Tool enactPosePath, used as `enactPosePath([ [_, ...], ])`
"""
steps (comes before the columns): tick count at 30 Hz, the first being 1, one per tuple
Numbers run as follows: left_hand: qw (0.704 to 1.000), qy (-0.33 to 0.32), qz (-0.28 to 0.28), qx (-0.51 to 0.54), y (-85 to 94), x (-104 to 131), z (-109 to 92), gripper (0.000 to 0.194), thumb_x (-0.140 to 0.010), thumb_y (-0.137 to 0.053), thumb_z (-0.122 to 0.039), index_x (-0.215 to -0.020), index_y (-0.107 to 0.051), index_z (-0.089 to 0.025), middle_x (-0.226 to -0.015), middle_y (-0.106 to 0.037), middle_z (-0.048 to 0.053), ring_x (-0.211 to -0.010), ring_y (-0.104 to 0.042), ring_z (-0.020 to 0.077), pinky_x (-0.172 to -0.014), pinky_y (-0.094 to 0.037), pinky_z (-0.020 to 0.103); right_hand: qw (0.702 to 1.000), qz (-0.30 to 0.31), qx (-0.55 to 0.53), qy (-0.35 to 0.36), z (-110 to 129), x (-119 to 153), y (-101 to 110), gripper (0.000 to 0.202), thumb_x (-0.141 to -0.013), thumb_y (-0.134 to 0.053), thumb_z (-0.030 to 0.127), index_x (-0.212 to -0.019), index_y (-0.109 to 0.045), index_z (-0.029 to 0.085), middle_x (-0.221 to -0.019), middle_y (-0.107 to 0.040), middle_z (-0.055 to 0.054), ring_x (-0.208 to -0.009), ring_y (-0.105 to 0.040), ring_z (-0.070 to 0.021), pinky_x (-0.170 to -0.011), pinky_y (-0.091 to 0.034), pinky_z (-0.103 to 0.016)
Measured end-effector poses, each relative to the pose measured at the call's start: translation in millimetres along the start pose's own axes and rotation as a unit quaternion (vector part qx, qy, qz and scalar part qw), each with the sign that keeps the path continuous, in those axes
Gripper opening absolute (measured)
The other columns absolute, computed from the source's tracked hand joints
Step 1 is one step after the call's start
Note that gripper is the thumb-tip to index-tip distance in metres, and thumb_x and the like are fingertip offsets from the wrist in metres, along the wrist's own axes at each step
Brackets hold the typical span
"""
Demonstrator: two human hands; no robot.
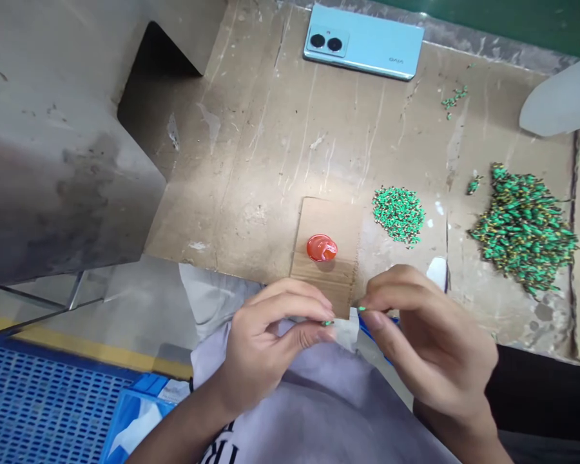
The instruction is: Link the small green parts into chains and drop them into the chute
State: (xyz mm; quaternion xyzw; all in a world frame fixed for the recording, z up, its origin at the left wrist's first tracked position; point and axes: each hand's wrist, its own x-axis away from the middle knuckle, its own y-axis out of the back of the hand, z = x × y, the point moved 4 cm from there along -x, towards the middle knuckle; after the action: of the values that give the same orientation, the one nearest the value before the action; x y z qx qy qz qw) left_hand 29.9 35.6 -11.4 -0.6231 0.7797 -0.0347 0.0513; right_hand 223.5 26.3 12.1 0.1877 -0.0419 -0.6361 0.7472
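My left hand [275,341] is closed in a pinch on a small green piece [327,323] with a dark end. Thumb and fingertip of my right hand [430,335] press together on another green piece [362,309]. The two hands are apart, in front of the table's near edge. Just beyond them, a glossy red blob [321,247] sits on a small cardboard sheet [331,216]. To its right lies a pile of tiny green pieces [399,215]. Farther right is a bigger heap of green pieces with yellowish and dark ends [526,232].
A light blue phone [367,51] lies face down at the table's back. A few loose green bits [454,100] and a whitish rounded object [560,96] are at the back right. A grey metal body [67,142] stands left. Below it is a blue perforated crate [43,399].
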Motion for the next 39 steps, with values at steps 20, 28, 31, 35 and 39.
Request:
enactPosePath([
  [20, 0.986, 0.085, -0.002, 0.143, 2.4, 10.5, 5.3, 0.019, -0.096, -0.081, -0.011, -0.109, -0.086, -0.024, -0.1, -0.083, 0.004, -0.093, -0.081, 0.0143, -0.082, -0.069, 0.02, 0.988, 0.042, -0.097, -0.113, 4.6, 1.4, -19.7, 0.011, -0.107, -0.067, 0.017, -0.099, -0.068, 0.025, -0.088, -0.064, 0.001, -0.079, -0.058, -0.0139, -0.068, -0.049, -0.028],
  [28, 0.994, 0.078, 0.008, 0.076, 4.0, 6.8, 3.5, 0.02, -0.093, -0.086, -0.015, -0.108, -0.089, -0.028, -0.098, -0.078, 0.003, -0.09, -0.078, 0.0128, -0.073, -0.068, 0.016, 0.983, 0.083, -0.112, -0.117, 4.5, -0.3, -18.2, 0.01, -0.11, -0.065, 0.018, -0.103, -0.068, 0.025, -0.09, -0.063, 0.002, -0.083, -0.06, -0.0127, -0.072, -0.049, -0.026],
  [31, 0.997, 0.068, 0.006, 0.044, 5.3, 6.2, 1.9, 0.013, -0.093, -0.086, -0.018, -0.105, -0.088, -0.025, -0.096, -0.079, 0.005, -0.086, -0.078, 0.0154, -0.068, -0.068, 0.018, 0.982, 0.101, -0.105, -0.119, 5.5, -2.4, -18.2, 0.011, -0.11, -0.063, 0.017, -0.103, -0.068, 0.024, -0.092, -0.064, 0.002, -0.085, -0.061, -0.0121, -0.075, -0.05, -0.026],
  [35, 0.999, 0.046, 0.017, 0.01, 7.6, 5.9, -0.7, 0.012, -0.093, -0.087, -0.019, -0.104, -0.088, -0.024, -0.094, -0.08, 0.006, -0.085, -0.078, 0.0165, -0.067, -0.066, 0.021, 0.983, 0.107, -0.097, -0.117, 6.0, -3.6, -17.3, 0.011, -0.109, -0.064, 0.015, -0.102, -0.068, 0.023, -0.09, -0.063, 0.002, -0.082, -0.059, -0.0121, -0.073, -0.05, -0.026],
  [39, 0.999, 0.037, 0.025, 0.008, 8.3, 5.9, -1.3, 0.013, -0.094, -0.086, -0.017, -0.105, -0.087, -0.025, -0.094, -0.08, 0.005, -0.086, -0.077, 0.0151, -0.069, -0.065, 0.02, 0.985, 0.113, -0.089, -0.099, 7.5, -4.8, -15.2, 0.011, -0.109, -0.065, 0.014, -0.102, -0.068, 0.023, -0.09, -0.064, 0.002, -0.081, -0.059, -0.0116, -0.072, -0.05, -0.024],
])
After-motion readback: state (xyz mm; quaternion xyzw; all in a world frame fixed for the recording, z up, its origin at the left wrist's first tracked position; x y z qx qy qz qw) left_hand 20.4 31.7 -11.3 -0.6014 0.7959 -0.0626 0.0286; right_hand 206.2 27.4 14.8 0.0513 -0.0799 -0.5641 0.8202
